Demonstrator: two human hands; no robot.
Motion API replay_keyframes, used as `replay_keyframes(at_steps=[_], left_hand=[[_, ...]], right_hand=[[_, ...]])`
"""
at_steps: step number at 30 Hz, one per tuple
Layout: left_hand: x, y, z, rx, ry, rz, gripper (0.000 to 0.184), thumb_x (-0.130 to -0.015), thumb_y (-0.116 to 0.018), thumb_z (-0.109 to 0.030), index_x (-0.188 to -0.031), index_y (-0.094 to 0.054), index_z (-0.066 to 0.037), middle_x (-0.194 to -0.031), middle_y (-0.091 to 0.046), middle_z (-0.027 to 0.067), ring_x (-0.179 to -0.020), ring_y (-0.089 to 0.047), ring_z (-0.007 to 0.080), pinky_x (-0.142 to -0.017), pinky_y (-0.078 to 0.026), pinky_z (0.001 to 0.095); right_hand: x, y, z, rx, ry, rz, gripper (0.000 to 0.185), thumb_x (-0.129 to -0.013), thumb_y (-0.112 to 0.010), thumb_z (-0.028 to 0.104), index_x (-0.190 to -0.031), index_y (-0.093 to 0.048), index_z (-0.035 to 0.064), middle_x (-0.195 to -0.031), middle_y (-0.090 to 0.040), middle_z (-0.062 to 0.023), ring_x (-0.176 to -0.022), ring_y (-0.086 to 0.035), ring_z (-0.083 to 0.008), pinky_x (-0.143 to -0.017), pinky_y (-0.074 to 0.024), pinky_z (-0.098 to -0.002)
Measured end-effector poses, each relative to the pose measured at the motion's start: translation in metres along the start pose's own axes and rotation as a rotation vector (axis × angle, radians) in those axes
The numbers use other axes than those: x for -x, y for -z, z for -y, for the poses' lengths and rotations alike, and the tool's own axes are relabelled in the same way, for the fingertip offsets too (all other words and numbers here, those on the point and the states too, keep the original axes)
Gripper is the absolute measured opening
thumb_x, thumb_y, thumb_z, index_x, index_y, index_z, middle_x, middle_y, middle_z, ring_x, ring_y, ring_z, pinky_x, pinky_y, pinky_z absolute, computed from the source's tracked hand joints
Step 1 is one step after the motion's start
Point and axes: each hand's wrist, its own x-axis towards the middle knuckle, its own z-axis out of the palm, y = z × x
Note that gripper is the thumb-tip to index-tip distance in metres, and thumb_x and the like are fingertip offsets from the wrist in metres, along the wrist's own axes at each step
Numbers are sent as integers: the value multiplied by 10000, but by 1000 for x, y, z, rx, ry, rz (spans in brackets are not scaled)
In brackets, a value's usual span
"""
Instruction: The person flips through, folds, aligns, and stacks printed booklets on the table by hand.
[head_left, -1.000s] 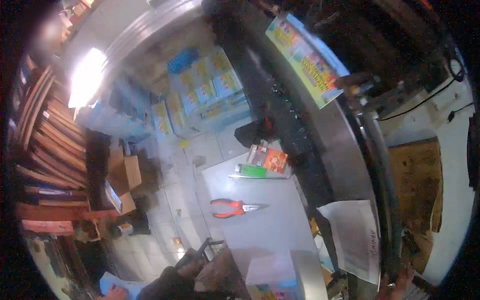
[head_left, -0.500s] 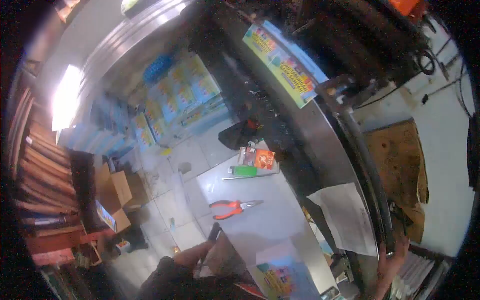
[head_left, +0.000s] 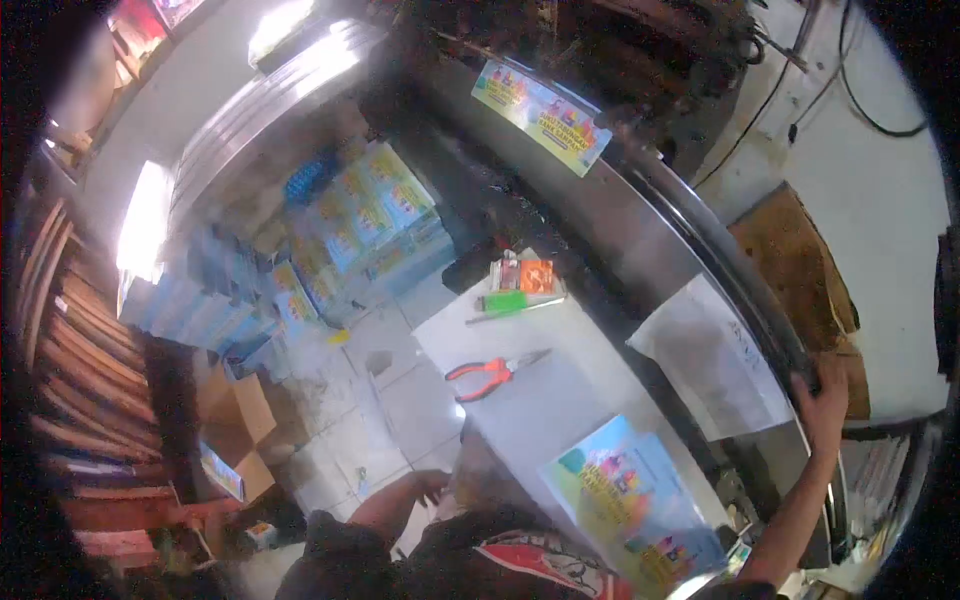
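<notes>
My left hand [head_left: 432, 487] is low in the view beside my leg, fingers loosely apart, with nothing seen in it. On the right, my right hand [head_left: 825, 400] lies with spread fingers at the dark edge of a long metal machine [head_left: 650, 235]. Near that hand, a white paper sheet [head_left: 712, 360] with handwriting lies on the machine. Pliers with red handles [head_left: 490, 377] rest on the pale tabletop [head_left: 540, 440] in front of me. Printed colourful sheets [head_left: 620, 480] lie on the table's near end.
A red-orange pack [head_left: 537, 276] and a green item [head_left: 503, 302] sit at the table's far end. Printed sheets [head_left: 560, 130] lie on the machine's far part. Stacks of printed sheets [head_left: 375, 205] and an open cardboard box [head_left: 245, 410] stand on the floor. Brown cardboard [head_left: 800, 260] leans by the wall.
My view has shifted, showing more of the near printed sheets. My right hand has moved forward along the machine edge, fingers now spread. My left hand stays low by my leg.
</notes>
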Motion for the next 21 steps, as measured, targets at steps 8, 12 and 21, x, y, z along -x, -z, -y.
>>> replay_keyframes(at_steps=[8,12,21], left_hand=[[-12,8,-41,127,-916,-356,521,-917,-555,-468,-1118,-641,4,-1016,-683,149,-916,-624,229,-840,-484,362],[-57,1,-24,424,-829,-311,404,-897,-600,-297,-1210,-601,-41,-995,-669,94,-856,-626,169,-753,-517,336],[-120,26,33,684,-635,-399,375,-813,-633,-269,-1122,-641,-56,-935,-688,99,-841,-635,200,-733,-497,362]], right_hand=[[-1,12,11,-160,-219,171,466,-819,-711,261,-1188,-587,6,-1222,-579,-212,-1154,-534,-374,-1002,-412,-432],[-6,-3,1,-403,-279,107,450,-846,-695,209,-1227,-558,14,-1223,-583,-163,-1162,-543,-304,-997,-426,-399],[-7,-15,-15,-483,-324,126,405,-861,-666,143,-1226,-553,7,-1268,-530,-105,-1144,-509,-221,-956,-413,-333]])
